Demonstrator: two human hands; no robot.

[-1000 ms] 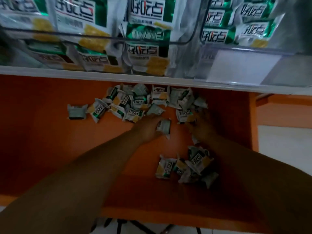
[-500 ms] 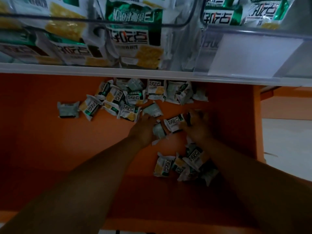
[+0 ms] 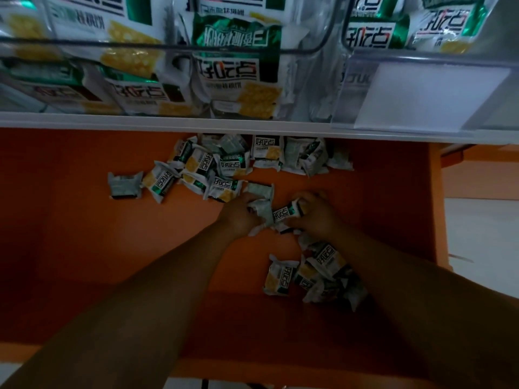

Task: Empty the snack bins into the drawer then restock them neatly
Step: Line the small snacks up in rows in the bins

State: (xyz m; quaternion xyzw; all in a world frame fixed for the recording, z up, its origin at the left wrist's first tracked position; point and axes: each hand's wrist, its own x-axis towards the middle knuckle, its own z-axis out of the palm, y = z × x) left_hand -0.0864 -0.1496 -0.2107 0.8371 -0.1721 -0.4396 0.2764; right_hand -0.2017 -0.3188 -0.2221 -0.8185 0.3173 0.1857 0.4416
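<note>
Bold characters 好吃点 are printed on the snack packets (image 3: 237, 71) inside the clear bins (image 3: 323, 49) and on the loose packets (image 3: 265, 144) lying in the orange drawer (image 3: 70, 248); finer print is unreadable.

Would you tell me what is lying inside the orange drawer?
Loose snack packets: a far pile, a lone packet left of it, a near pile. The left hand and right hand each grip packets between the piles. The white shelf covers the back of the drawer.
</note>
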